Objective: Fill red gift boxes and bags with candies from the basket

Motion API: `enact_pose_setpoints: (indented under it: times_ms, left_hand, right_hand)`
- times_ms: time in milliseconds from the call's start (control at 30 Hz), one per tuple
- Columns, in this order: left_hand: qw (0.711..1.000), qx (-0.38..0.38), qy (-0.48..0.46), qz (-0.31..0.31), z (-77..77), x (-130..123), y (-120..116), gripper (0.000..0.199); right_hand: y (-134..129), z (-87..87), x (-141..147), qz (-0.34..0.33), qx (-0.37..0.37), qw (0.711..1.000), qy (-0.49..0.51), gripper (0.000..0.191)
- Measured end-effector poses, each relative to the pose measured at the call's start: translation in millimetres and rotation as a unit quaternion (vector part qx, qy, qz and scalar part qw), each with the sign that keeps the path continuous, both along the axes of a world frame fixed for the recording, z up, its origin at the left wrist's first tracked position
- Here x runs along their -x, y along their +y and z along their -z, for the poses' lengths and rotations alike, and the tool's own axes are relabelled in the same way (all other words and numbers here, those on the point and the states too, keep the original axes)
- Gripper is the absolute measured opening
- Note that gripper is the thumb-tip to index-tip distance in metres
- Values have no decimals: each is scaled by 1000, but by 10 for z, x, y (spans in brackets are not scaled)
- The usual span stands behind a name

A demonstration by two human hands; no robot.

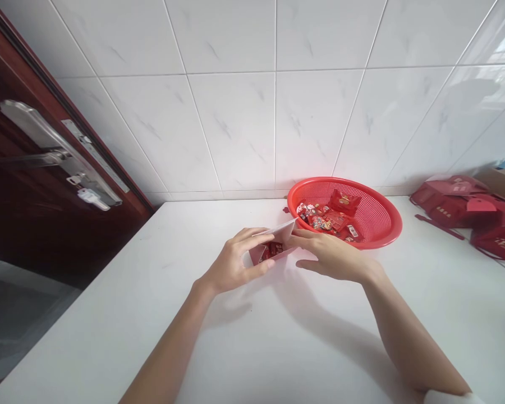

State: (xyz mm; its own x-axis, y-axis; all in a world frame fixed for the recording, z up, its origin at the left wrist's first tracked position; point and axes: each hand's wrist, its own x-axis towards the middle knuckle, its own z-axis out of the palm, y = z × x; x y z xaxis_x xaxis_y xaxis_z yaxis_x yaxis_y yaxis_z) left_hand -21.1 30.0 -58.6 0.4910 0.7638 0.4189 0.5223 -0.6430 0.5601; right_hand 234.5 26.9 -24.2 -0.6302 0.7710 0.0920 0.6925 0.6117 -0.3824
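L hand [231, 264] is gripping the open box [256, 256] (wrapped sweets [274, 248] inside); R hand [332, 252] is apparently working its flap [284, 230], pinch unclear. Next move's prob. needing steady L hold.

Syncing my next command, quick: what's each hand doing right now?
Left hand: closed, holding the small box.
Right hand: open, thumb apart from the fingers, which reach to the small box's right side.

No text can be read: gold lettering on the red boxes [441, 209] and print on the sweets [323, 223] are unclear.
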Motion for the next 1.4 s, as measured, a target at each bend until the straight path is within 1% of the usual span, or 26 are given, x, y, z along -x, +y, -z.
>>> enact_pose_setpoints:
  times_ms: [67, 100, 167, 233, 267, 333, 400, 433, 467, 500, 567, 600, 667, 767, 833, 933, 1067, 1133, 1167, 1233, 1333, 1400]
  left_hand:
    - [999, 30, 22, -6, 9, 11, 20, 46]
    - [999, 36, 20, -7, 11, 13, 27, 41]
    - [1000, 19, -13, -13, 0, 16, 29, 25]
    - [997, -27, -64, -38, -39, 28, 14, 17]
    - [993, -52, -88, -62, -67, 40, 4, 16]
    - [978, -88, -139, -126, -125, 73, -8, 15]
    - [956, -98, -198, -191, -167, 105, 0, 19]
    - [951, -100, -209, -207, -179, 115, 11, 19]
    - [953, -96, -201, -204, -185, 119, 22, 18]
    - [961, -88, -186, -182, -188, 119, 33, 16]
    - [971, -70, -176, -144, -193, 110, 46, 14]
    - [971, -60, -187, -136, -196, 106, 48, 14]
    - [962, -31, -228, -148, -206, 107, 46, 17]
    - [942, 28, -287, -171, -219, 126, 43, 24]
    - [932, 52, -311, -179, -223, 137, 46, 26]
    - [923, 63, -329, -189, -233, 137, 47, 26]
    - [910, 85, -373, -158, -273, 131, 33, 23]
    - [907, 86, -376, -168, -287, 131, 30, 21]
    - [910, 80, -364, -181, -287, 131, 32, 21]
    - [925, 66, -319, -197, -269, 126, 42, 19]
    - [945, 72, -267, -174, -222, 107, 62, 20]
    - [947, 88, -270, -153, -194, 93, 71, 23]
  right_hand:
    - [31, 23, 21, 5, 16, 1000, -22, 34]
    - [41, 28, 29, 6, 22, 999, -31, 33]
    - [42, 19, 38, 0, 15, 1000, -24, 32]
    - [12, -16, 35, -13, -16, 999, 28, 38]
    - [-14, -41, 29, -20, -40, 996, 71, 43]
    - [-74, -97, 10, -35, -101, 979, 173, 52]
    - [-123, -140, -16, -37, -154, 955, 249, 57]
    - [-136, -150, -31, -29, -173, 948, 267, 58]
    - [-139, -152, -44, -13, -184, 945, 271, 57]
    - [-134, -145, -56, 7, -186, 946, 264, 56]
    - [-103, -119, -73, 46, -175, 954, 239, 51]
    - [-84, -106, -77, 59, -166, 957, 230, 50]
    - [-51, -89, -76, 71, -147, 962, 221, 49]
    - [-29, -96, -63, 67, -98, 971, 205, 51]
    - [-24, -106, -52, 60, -58, 979, 187, 53]
    - [-9, -98, -45, 48, -12, 984, 173, 55]
    - [17, -73, -51, 43, 24, 982, 183, 58]
    - [19, -73, -57, 37, 35, 980, 193, 58]
    - [18, -75, -59, 33, 39, 979, 196, 58]
    - [16, -77, -62, 30, 49, 979, 195, 57]
    - [23, -63, -58, 28, 62, 978, 195, 60]
    - [37, -44, -50, 26, 70, 977, 200, 62]
